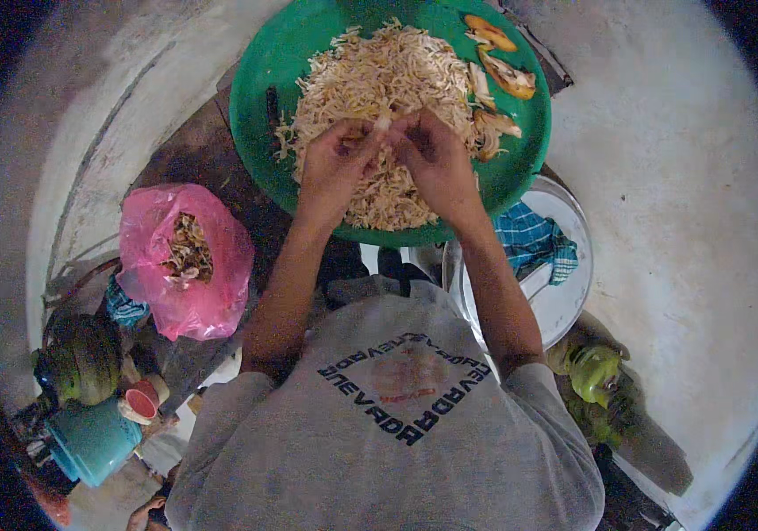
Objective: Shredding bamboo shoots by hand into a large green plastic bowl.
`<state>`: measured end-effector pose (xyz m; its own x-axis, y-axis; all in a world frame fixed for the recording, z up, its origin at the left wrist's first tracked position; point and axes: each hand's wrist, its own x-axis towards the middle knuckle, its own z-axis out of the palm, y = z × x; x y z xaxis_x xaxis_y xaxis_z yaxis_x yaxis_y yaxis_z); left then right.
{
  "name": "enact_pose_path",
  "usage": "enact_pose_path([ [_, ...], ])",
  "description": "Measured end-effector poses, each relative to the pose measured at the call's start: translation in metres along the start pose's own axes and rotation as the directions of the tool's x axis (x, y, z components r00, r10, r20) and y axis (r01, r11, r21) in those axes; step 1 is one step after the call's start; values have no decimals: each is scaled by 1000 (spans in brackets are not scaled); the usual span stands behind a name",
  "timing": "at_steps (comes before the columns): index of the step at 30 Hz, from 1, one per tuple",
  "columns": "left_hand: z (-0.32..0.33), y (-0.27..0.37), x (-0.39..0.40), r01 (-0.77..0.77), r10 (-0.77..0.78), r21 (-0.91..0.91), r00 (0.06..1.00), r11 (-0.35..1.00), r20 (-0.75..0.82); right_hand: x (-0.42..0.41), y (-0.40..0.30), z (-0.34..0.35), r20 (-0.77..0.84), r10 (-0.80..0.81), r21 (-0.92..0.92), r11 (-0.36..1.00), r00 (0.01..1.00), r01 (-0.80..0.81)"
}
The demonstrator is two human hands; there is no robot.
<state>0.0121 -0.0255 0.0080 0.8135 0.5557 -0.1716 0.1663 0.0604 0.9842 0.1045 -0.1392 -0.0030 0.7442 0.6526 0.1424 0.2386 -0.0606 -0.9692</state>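
Observation:
A heap of shredded meat [385, 63], probably chicken, fills the middle of a wide green plastic basin [256, 159]. Over the heap, my left hand [339, 159] and my right hand [435, 156] meet fingertip to fingertip. A small pale shred of meat [384, 122] is pinched between them; its lower part is hidden by my fingers. Larger browned meat pieces [508, 74] lie along the basin's right side, partly torn. A dark narrow object [272, 106], too unclear to name, rests at the left inner wall.
Left of my forearm sits a pink plastic bag [223, 299] holding scraps [189, 249]. On the right, a blue checked cloth [528, 235] lies in a round pale metal vessel [571, 299]. Green gas cylinders [83, 358] [594, 375] and a turquoise container [97, 438] stand lower down.

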Motion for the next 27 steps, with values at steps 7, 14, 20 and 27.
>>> enact_pose_path([
  [7,-3,-10,-3,-3,0,-136,1000,991,-22,-3,7,-8,174,12,-36,999,985,-6],
  [14,-1,-11,-1,-78,70,-234,997,969,-45,-3,-7,-7,52,-1,-18,1000,999,1],
  [20,0,-1,-9,-51,43,-115,996,992,-72,2,-7,-14,51,-13,-252,967,999,25],
  [27,1,-5,-7,-22,14,-235,999,972,-33,-7,-19,-4,54,-22,-40,999,998,24],
])
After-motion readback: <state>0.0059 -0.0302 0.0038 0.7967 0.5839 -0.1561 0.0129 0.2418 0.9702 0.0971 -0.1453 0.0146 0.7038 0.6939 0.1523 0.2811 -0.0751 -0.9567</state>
